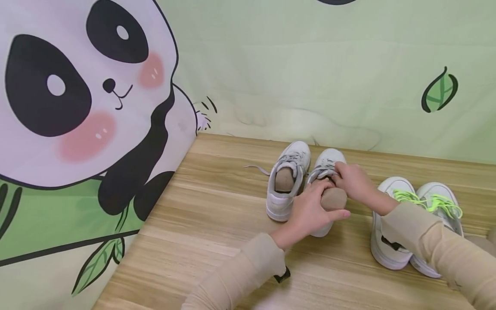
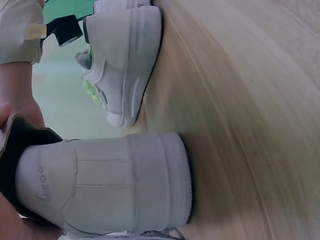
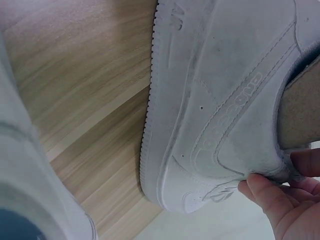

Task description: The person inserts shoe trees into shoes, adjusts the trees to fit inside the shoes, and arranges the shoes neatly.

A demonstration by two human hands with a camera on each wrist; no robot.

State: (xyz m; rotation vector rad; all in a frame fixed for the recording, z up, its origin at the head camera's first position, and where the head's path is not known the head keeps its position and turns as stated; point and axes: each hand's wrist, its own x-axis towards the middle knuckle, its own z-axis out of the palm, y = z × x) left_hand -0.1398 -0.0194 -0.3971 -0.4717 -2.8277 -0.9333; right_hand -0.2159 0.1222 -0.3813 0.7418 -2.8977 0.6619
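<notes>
Right hand (image 1: 354, 181) pinches the upper edge of a white shoe (image 3: 220, 100) beside its laces, thumb and fingers drawn close together. Left hand (image 1: 310, 211) grips the brown insole (image 1: 334, 199) at the shoe's opening, its fingers bent over the left side and its thumb stretched along the right; fingertips inside are hidden. That insole tilts up out of the opening, its rounded end between the two hands. Toe toward the wall, the shoe sits on the wood-grain surface (image 1: 224, 215), its heel just below the left thumb.

On its left stands a matching shoe (image 1: 280, 204), close enough to leave little more than a slit between them. A brown piece shows inside this one, and a loose lace (image 1: 257, 168) trails out leftward. Room is tight at the toes, where only a narrow strip of wood separates both shoes from the green backdrop (image 1: 294, 86). Wider wood runs leftward to the slanting edge beneath the panda print (image 1: 97, 82), and also behind the heels.

To the right, across a gap spanned by the right forearm, stand two shoes with bright green laces (image 1: 443, 206), partly covered by the beige sleeve (image 1: 412, 224).
</notes>
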